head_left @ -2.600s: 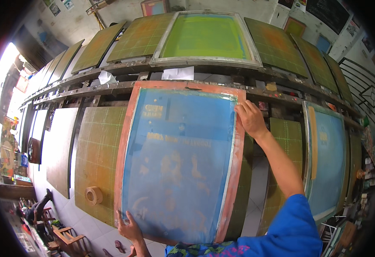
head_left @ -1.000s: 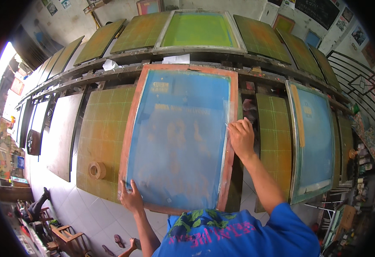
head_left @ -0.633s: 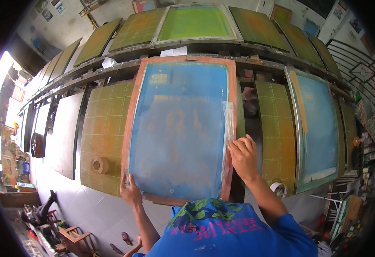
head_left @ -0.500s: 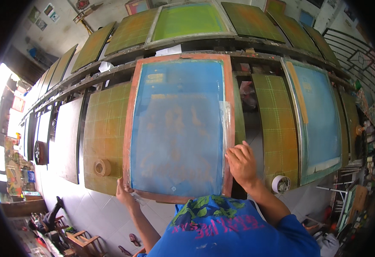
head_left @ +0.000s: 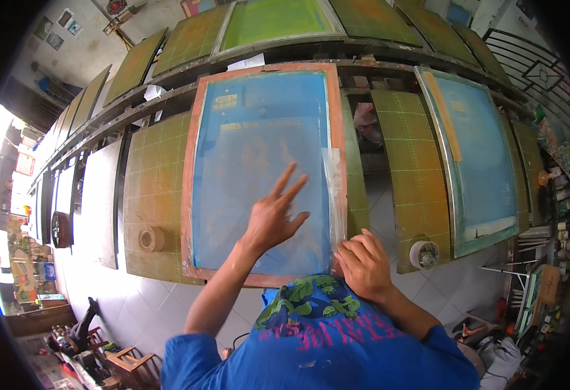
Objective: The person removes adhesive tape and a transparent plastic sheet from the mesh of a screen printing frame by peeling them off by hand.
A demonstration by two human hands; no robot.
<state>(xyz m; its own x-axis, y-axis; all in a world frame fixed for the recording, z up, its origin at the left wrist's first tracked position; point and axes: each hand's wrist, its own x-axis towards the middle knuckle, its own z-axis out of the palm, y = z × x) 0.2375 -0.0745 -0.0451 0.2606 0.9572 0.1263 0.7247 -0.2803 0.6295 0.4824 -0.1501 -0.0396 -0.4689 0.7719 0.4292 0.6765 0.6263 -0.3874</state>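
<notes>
A silk-screen frame (head_left: 191,188) with reddish-orange edges and blue mesh lies in front of me on a greenish board. Faint pale shapes and lettering show in the mesh. My left hand (head_left: 273,216) is over the lower middle of the mesh, fingers spread and holding nothing; whether it touches the mesh I cannot tell. A strip of clear tape (head_left: 334,188) runs along the frame's right side. At its lower end, by the frame's lower right edge, my right hand (head_left: 363,263) is closed in a pinch on the tape; the fingertips are partly hidden.
A brown tape roll (head_left: 151,238) lies on the board left of the frame. On the orange-green board (head_left: 410,175) to the right is a white-rimmed tape roll (head_left: 424,255). Farther right leans another blue screen (head_left: 483,175). A green screen (head_left: 275,23) rests on the back row.
My left hand has left the frame's lower left corner and moved up and right over the mesh, its fingers spreading. My right hand still pinches at the right edge, slightly lower in view.
</notes>
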